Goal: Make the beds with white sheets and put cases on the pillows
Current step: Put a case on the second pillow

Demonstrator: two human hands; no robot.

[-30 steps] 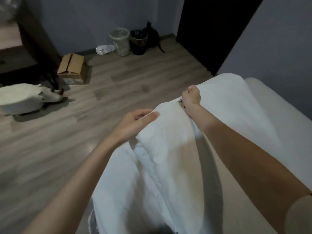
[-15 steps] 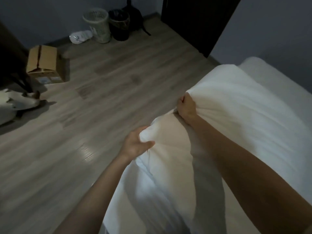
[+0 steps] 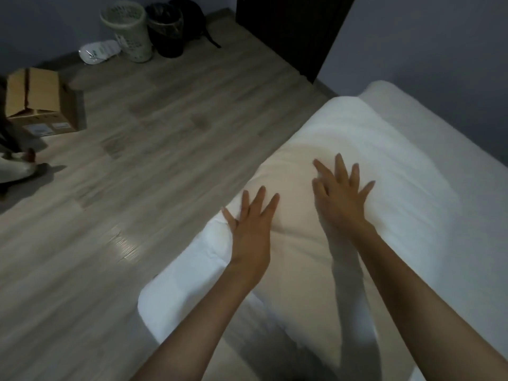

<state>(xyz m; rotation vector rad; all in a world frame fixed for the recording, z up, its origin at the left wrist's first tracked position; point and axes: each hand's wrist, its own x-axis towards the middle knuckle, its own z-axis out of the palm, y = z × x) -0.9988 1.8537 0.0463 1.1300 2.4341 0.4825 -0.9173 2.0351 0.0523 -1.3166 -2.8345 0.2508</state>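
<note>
"What could go wrong from here?"

"The pillow (image 3: 343, 166), centre right of the frame, lies along the left edge of the bed (image 3: 453, 133). A sideways shove could tip it onto the floor (image 3: 165, 160), and a hard rub could crease it."

"And the hands?"

"Both are spread wide and grip nothing. The left hand (image 3: 251, 224) lies flat on the pillow's lower-left corner. The right hand (image 3: 342, 199) fans over its middle, seemingly touching."

Hands: two are showing, the left hand (image 3: 251, 229) and the right hand (image 3: 342, 199).
Pillow (image 3: 384, 166): one is showing.
Bed (image 3: 428, 116): one.
Waste bins: two are standing, a pale green basket (image 3: 129, 31) and a dark bin (image 3: 165, 31).
Cardboard box (image 3: 41, 100): one is sitting.
Black bag (image 3: 193, 17): one.
White packet (image 3: 97, 50): one.
Dark door (image 3: 288, 31): one.
</note>
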